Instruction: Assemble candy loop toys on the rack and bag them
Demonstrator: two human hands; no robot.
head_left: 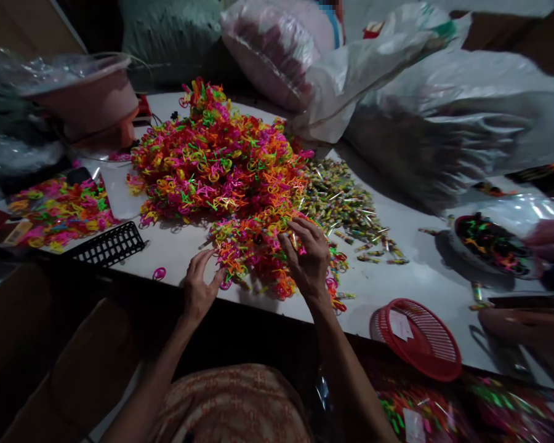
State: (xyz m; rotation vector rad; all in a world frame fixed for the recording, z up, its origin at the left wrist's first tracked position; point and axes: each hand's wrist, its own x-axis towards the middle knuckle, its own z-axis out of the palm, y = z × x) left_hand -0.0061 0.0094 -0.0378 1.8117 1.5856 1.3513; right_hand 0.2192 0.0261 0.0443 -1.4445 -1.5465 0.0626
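A big heap of small neon plastic loops (216, 166) in pink, orange, green and yellow covers the middle of the white table (410, 277). My left hand (199, 286) lies at the near edge of the heap, fingers spread and touching the loops. My right hand (307, 252) is on the heap's near right side with its fingers curled into the pieces; what they pinch is too small to name. A scatter of small wrapped tubes (351, 212) lies just right of the heap.
A black plastic grid (111, 245) and a flat spread of loops (60, 212) lie at left. A red basket (420, 338) sits at the near right edge. Large plastic bags (443, 117) fill the back. Another person's hands (549, 243) and a bowl of loops (492, 246) are at far right.
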